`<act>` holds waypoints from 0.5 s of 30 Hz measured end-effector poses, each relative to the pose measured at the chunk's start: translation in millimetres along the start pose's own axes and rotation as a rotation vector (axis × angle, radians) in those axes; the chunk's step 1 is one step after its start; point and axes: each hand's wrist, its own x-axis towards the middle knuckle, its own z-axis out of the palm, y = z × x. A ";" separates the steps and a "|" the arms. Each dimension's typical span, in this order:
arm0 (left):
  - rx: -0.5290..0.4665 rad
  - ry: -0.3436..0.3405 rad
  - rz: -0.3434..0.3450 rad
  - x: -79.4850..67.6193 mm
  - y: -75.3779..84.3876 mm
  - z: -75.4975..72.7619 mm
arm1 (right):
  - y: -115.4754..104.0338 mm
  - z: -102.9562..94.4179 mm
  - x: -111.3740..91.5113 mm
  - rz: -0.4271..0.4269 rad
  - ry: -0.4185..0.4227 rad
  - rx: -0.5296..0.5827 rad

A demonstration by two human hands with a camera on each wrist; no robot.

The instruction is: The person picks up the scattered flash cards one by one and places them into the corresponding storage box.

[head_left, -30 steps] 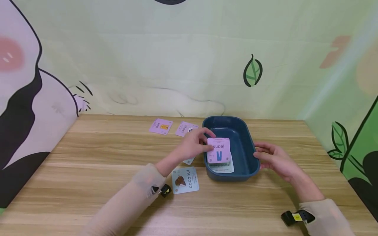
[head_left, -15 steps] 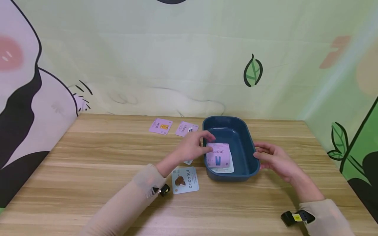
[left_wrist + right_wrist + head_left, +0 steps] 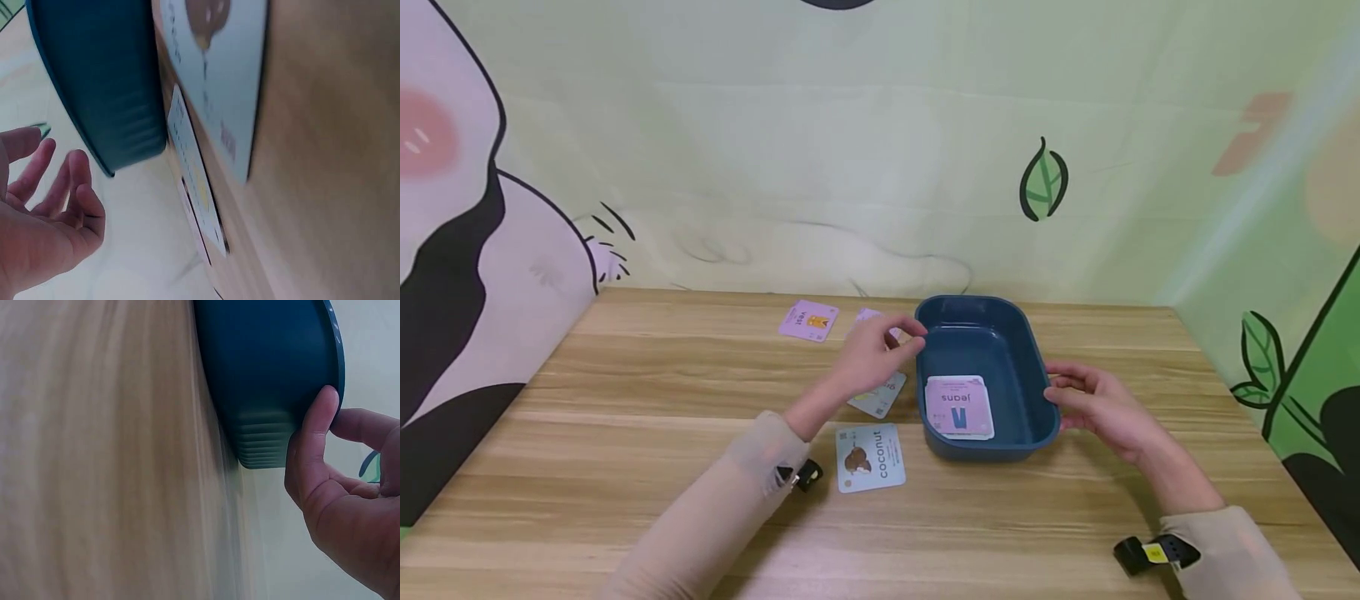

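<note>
A dark blue plastic bin [image 3: 1011, 367] stands on the table. Inside, at its near left, the pink jeans card [image 3: 958, 402] lies on top of other cards whose edges peek out. My left hand [image 3: 876, 354] hovers by the bin's left rim with relaxed, bent fingers and holds nothing; the left wrist view shows the same hand [image 3: 53, 212] apart from the bin wall. On the opposite side, my right hand [image 3: 1097, 408] pinches the bin's right rim between thumb and fingers, as the right wrist view shows with the hand [image 3: 350, 487] at the edge.
Left of the bin lie a coconut card [image 3: 871, 458], a pale card [image 3: 880, 396] partly under my left arm, and a pink vest card [image 3: 808, 321]. Another pink card [image 3: 867, 315] is mostly hidden behind my left hand. A printed cloth backdrop [image 3: 737, 167] rises behind the table.
The jeans card has dropped from my left hand onto the cards in the bin. That hand has drawn back leftward over the rim. My right hand has kept its place.
</note>
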 end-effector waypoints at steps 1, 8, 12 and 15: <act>0.000 0.019 -0.004 0.6 -1.6 -1.9 | 0.1 -0.1 0.0 0.000 -0.001 0.000; -0.008 0.069 -0.103 0.2 -9.8 -17.3 | -0.3 -0.3 -0.1 0.005 0.002 -0.002; 0.006 0.064 -0.176 -1.0 -14.3 -25.5 | -0.7 -0.6 -0.6 0.004 0.003 -0.004; 0.028 0.060 -0.204 -0.9 -19.1 -32.4 | -0.9 -1.1 -0.8 0.002 0.000 -0.005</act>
